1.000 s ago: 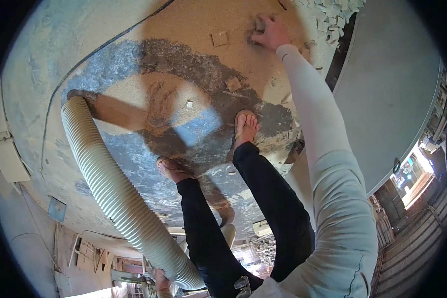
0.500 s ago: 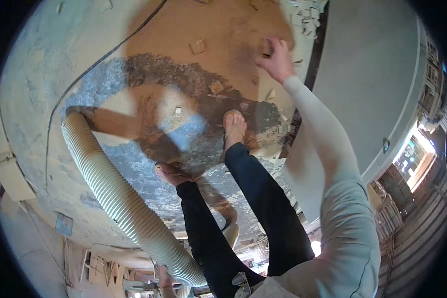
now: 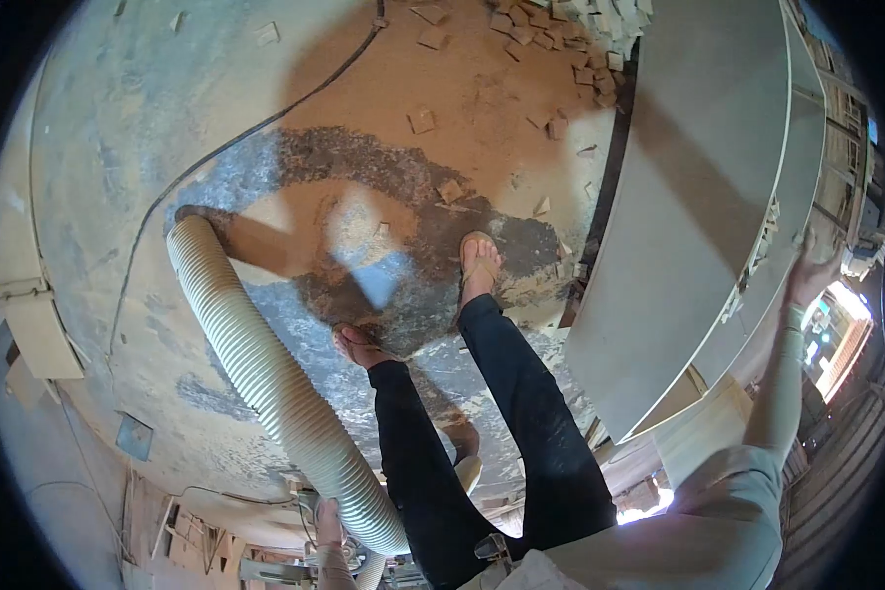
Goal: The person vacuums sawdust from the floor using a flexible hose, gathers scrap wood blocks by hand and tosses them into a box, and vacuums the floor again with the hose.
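Note:
A thick ribbed hose (image 3: 275,383) runs from the lower middle up to the left, its open end close above the dusty floor. Beside its lower part is my left hand (image 3: 328,521), small in view, with fingers against the hose. My right hand (image 3: 814,270) is stretched far to the right, fingers apart, near the outer side of the large grey panels (image 3: 693,177). No object shows in it. Small wood offcuts (image 3: 541,29) lie heaped on the brown sawdust at the top.
A black cable (image 3: 226,147) curves across the floor at the upper left. My sandalled feet (image 3: 480,261) stand in the middle. A light board (image 3: 39,334) lies at the left. Loose wood scraps (image 3: 421,121) dot the floor.
My right hand has moved from above the sawdust to the far right, past the grey panel, and its fingers have spread. The offcut heap and a second panel edge now show more fully.

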Motion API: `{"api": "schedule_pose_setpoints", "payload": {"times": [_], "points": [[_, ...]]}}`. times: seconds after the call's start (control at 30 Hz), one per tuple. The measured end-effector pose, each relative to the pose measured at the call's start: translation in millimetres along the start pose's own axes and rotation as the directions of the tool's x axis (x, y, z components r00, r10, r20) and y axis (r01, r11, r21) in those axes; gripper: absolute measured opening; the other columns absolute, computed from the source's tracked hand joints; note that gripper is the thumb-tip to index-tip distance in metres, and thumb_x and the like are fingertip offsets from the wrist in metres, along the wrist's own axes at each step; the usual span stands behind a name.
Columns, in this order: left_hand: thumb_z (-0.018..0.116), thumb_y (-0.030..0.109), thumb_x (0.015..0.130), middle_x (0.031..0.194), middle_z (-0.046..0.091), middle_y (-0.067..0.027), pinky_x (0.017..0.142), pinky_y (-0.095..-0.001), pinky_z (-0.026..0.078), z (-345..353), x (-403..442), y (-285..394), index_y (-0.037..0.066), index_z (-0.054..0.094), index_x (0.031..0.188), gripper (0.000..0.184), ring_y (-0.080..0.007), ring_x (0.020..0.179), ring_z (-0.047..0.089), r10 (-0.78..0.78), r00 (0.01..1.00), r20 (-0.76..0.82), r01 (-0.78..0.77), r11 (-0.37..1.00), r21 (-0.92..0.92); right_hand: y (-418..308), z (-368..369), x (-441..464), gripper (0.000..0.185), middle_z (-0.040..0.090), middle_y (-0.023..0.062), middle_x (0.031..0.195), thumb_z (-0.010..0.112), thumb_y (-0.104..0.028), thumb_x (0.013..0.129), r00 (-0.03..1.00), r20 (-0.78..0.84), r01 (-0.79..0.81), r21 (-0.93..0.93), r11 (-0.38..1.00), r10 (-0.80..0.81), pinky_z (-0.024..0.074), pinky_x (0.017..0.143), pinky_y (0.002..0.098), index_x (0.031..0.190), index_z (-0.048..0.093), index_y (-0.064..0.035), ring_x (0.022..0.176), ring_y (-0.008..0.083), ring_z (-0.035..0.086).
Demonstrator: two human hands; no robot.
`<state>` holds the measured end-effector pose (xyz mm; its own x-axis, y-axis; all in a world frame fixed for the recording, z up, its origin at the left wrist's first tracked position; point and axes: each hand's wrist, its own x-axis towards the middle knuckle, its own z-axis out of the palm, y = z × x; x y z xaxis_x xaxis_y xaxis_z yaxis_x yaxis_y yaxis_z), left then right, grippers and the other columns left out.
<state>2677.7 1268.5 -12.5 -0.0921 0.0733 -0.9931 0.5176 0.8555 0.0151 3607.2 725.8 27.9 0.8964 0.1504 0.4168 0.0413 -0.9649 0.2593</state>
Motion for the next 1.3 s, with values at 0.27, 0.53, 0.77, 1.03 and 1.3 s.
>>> {"api": "schedule_pose_setpoints", "payload": {"times": [0.27,0.53,0.77,1.03,1.3], "points": [[0.074,0.053,0.095,0.155,0.058,-0.0101,0.116,-0.0442,0.046,0,-11,-8,0.006,0.044,0.162,0.087,-0.0288,0.138,0.059,-0.017,1.0,0.008,0.017,1.0,-0.018,-364,191,-274,0.061,0.062,0.0183,0.14,0.087,-0.034,0.092,0.552,0.542,0.052,0.736,0.675,-0.634,0.0545,0.104,0.0479,0.14,0.064,-0.0061,0.126,0.0386,0.063],[0.092,0.056,0.081,0.16,0.055,-0.0097,0.117,-0.0459,0.049,29,-25,11,0.009,0.039,0.165,0.11,-0.0298,0.141,0.059,0.035,0.998,0.061,-0.026,0.989,-0.143,-487,251,-416,0.054,0.061,0.0249,0.135,0.084,-0.028,0.087,0.54,0.633,-0.147,0.719,0.679,-0.554,0.0526,0.106,0.0504,0.132,0.065,-0.005,0.121,0.0463,0.062],[0.092,0.047,0.083,0.16,0.055,-0.0101,0.118,-0.0469,0.049,7,-29,-1,0.01,0.035,0.167,0.109,-0.0292,0.143,0.057,-0.042,0.998,0.054,0.053,0.974,-0.219,-565,269,-326,0.051,0.065,0.0228,0.13,0.08,-0.03,0.091,0.807,0.447,-0.092,0.74,0.667,-0.385,0.0556,0.099,0.0516,0.136,0.068,-0.0104,0.118,0.0457,0.066],[0.091,0.045,0.085,0.159,0.056,-0.0089,0.118,-0.0453,0.048,19,-29,7,0.005,0.042,0.163,0.1,-0.0283,0.142,0.058,-0.003,1.0,0.016,0.006,0.986,-0.164,-580,281,-316,0.047,0.067,0.0205,0.125,0.08,-0.039,0.091,0.626,0.5,0.068,0.73,0.681,-0.598,0.0561,0.1,0.0501,0.128,0.073,-0.0111,0.118,0.0422,0.067],[0.054,0.045,0.111,0.148,0.065,-0.0093,0.116,-0.0412,0.05,-4,-11,0,0.005,0.05,0.158,0.061,-0.0263,0.133,0.064,0.052,0.997,0.06,-0.055,0.997,0.047,-342,71,-184,0.034,0.072,0.0141,0.125,0.084,-0.02,0.093,0.777,0.28,0.137,0.799,0.586,-0.564,0.0557,0.102,0.0394,0.124,0.077,-0.0084,0.118,0.0295,0.069]]}}
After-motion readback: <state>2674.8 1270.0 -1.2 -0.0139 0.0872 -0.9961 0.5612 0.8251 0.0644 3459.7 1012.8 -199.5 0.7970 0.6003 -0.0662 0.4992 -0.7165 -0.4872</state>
